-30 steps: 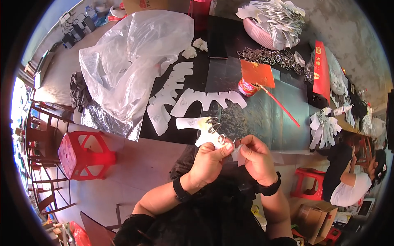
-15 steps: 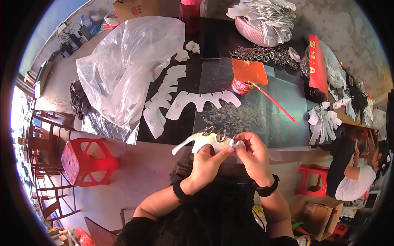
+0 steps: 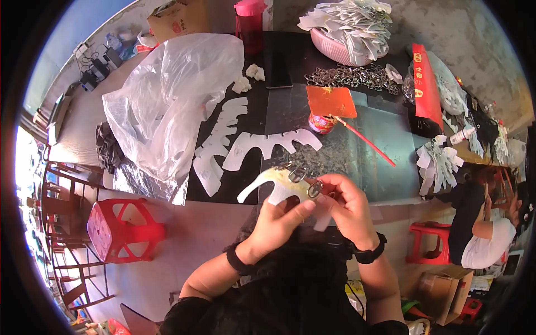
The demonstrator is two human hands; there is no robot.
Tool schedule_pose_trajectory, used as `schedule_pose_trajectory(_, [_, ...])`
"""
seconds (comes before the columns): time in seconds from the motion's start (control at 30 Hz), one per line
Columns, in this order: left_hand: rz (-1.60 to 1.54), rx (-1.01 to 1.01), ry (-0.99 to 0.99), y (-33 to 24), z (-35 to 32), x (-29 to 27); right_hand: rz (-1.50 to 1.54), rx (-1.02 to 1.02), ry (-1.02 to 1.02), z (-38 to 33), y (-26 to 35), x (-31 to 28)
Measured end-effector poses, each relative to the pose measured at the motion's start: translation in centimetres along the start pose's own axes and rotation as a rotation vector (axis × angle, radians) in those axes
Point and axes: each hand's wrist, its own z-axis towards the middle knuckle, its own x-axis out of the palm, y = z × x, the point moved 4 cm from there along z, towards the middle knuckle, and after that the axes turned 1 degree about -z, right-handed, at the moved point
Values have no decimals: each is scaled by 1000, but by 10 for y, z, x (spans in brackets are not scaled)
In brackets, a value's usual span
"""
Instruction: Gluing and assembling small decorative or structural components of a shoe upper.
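Nearer me than the tin point(image 3: 321, 125), I have my left hand point(image 3: 277, 228) and right hand point(image 3: 349, 215) with fingers pinching a scalloped white strip point(image 3: 280, 192), seemingly well along with three metal rings point(image 3: 315, 190), while two ringless strips point(image 3: 272, 140) lie left of the tin.

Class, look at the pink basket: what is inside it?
Flat white pieces are heaped above the rim of the pink basket; the heap and basket wall hide whatever lies deeper.

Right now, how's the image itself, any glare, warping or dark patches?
Head view: daylight whites out the far left edge; the clear plastic bag shows bright glare; the wooden tabletop bends beside the fisheye's black rim; the black clothing loses detail in darkness; the held white toothed strip stays readable.
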Motion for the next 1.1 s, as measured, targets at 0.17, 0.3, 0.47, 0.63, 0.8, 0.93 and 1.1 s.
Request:
schedule_pose_trajectory(0.17, [-155,-55,-139,13,9,-18,-40,-31,19,1,-4,-2])
schedule_pose_trajectory(0.3, [-87,-7,-207,24,10,-20,-33,54,-27,2,-9,-2])
schedule_pose_trajectory(0.47, [823,334,-250,20,5,-29,-175,-13,-170,5,-14,7])
schedule_pose_trajectory(0.63, [567,231,-248,20,4,-28,-363,-202,-215,6,-10,13])
schedule_pose_trajectory(0.8, [-50,-112,-328,20,-2,-25,-341,-226,-193,8,-11,13])
schedule_pose_trajectory(0.93, [-78,50,-255,12,-2,-19,-408,-219,-124,10,0,16])
schedule_pose_trajectory(1.1, [-206,63,-264,18,5,-20,-643,-494,-245,5,6,19])
